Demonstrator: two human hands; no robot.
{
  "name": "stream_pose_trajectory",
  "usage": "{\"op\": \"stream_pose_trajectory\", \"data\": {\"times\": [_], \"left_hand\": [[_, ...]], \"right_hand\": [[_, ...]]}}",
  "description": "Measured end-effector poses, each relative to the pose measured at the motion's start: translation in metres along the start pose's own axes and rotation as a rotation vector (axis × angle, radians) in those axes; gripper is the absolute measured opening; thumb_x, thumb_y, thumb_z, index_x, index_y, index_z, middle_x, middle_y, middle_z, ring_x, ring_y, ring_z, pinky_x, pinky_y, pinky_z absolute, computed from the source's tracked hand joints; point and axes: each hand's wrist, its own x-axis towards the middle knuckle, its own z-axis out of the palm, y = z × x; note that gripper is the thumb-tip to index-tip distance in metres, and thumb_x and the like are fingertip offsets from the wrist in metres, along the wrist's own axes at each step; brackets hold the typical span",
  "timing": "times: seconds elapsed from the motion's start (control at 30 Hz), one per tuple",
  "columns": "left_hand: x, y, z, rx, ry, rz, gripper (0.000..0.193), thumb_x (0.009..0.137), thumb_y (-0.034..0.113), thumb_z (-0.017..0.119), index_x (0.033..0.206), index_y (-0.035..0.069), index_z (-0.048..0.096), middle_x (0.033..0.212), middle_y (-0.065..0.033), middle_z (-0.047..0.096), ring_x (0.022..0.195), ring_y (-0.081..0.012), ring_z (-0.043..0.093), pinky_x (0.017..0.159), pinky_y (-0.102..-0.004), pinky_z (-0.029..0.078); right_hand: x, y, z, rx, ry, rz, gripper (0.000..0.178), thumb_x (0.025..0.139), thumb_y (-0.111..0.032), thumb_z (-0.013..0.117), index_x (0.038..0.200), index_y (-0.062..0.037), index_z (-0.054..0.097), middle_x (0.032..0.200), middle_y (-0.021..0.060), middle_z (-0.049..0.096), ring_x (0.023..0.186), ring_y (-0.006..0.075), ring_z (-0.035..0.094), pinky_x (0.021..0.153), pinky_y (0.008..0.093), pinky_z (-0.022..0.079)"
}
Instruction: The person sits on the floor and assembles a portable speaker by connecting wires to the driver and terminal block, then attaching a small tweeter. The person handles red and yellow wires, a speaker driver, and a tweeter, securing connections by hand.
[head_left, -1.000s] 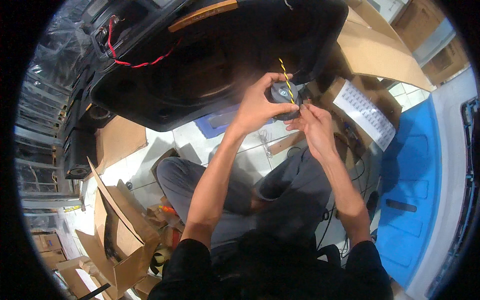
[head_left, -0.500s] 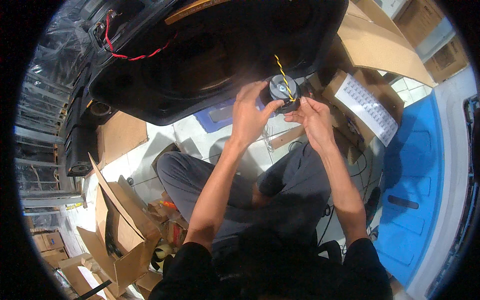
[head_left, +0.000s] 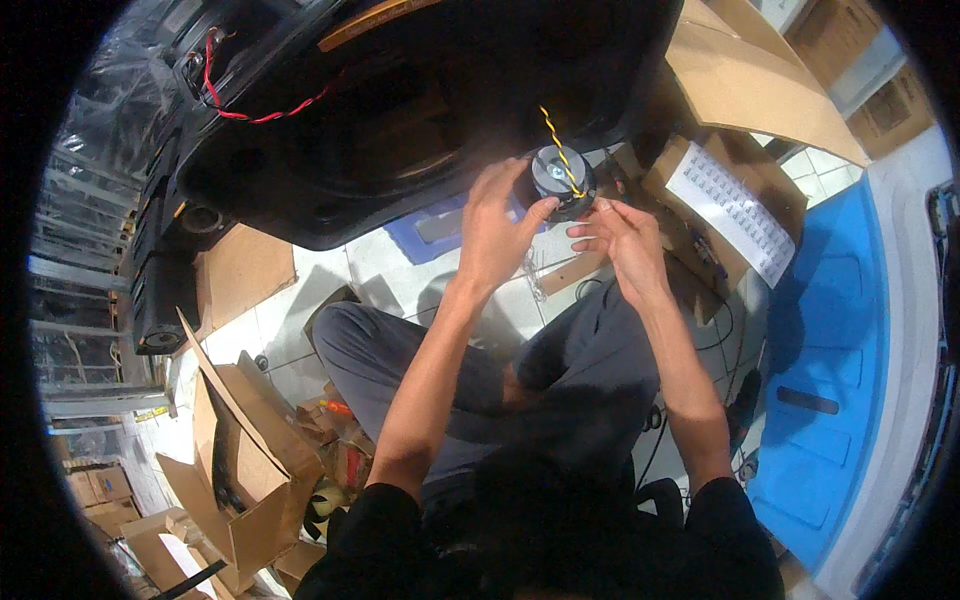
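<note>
My left hand [head_left: 497,222] holds a small round speaker driver [head_left: 553,168] by its edge, grey magnet side up, thumb in front and fingers behind. A twisted yellow and black wire [head_left: 557,141] rises from the driver's near right edge, its far end loose. Beside the wire's lower end, my right hand [head_left: 632,240] has thumb and forefinger pinched together at the driver's edge, the other fingers loosely bent. What sits in that pinch is too small to see. Behind the driver stands a large black moulded panel [head_left: 320,215], perhaps a vehicle door or lid panel, its recesses dark.
A red and black twisted wire [head_left: 262,118] hangs at the panel's upper left. At right stand a cardboard box [head_left: 775,165] with a printed sheet [head_left: 730,212] and a blue panel [head_left: 820,370]. A blue-purple tray [head_left: 405,243] lies ahead; opened cartons [head_left: 262,520] lie lower left.
The driver has shifted slightly left and tilted a little in my left hand. My right hand's lower fingers have spread apart somewhat, while thumb and forefinger stay at the driver's edge.
</note>
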Motion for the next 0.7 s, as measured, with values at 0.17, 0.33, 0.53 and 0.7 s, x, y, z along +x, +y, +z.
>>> {"op": "stream_pose_trajectory", "data": {"times": [0.17, 0.33, 0.53, 0.7], "left_hand": [[0.001, 0.006, 0.001, 0.038, 0.031, 0.021, 0.058, 0.083, 0.026, 0.084, 0.130, -0.002, 0.064, 0.137, -0.0209, 0.063, 0.127, -0.0348, 0.060, 0.108, -0.0416, 0.046], [-0.016, 0.021, 0.004, 0.091, 0.212, 0.029, 0.058, 0.081, 0.017, 0.087, 0.129, -0.004, 0.063, 0.130, -0.0208, 0.066, 0.122, -0.0305, 0.064, 0.102, -0.0403, 0.051], [-0.029, 0.037, 0.026, -0.507, 0.167, -0.518, 0.065, 0.085, 0.008, 0.085, 0.133, -0.015, 0.047, 0.119, -0.0184, 0.069, 0.105, -0.0206, 0.069, 0.091, -0.0319, 0.055], [-0.020, 0.032, 0.029, -0.737, 0.165, -0.511, 0.055, 0.089, 0.004, 0.078, 0.134, -0.013, 0.050, 0.108, -0.0150, 0.075, 0.096, -0.0157, 0.070, 0.088, -0.0267, 0.056]], "right_hand": [[0.002, -0.003, 0.001, 0.059, -0.015, -0.011, 0.036, 0.109, -0.023, 0.051, 0.117, 0.0093, 0.065, 0.102, 0.0155, 0.071, 0.086, 0.0205, 0.073, 0.073, 0.0330, 0.062], [0.008, -0.006, 0.003, 0.018, -0.003, -0.019, 0.034, 0.107, -0.024, 0.056, 0.112, 0.0082, 0.066, 0.096, 0.0131, 0.071, 0.082, 0.0194, 0.072, 0.071, 0.0323, 0.061], [0.017, -0.007, -0.001, -0.002, -0.052, -0.007, 0.028, 0.104, -0.018, 0.062, 0.109, 0.0085, 0.069, 0.092, 0.0116, 0.071, 0.075, 0.0179, 0.072, 0.068, 0.0316, 0.061], [0.019, -0.008, -0.003, -0.047, -0.055, -0.033, 0.027, 0.103, -0.016, 0.064, 0.107, 0.0100, 0.069, 0.089, 0.0128, 0.071, 0.071, 0.0181, 0.072, 0.067, 0.0319, 0.062]]}}
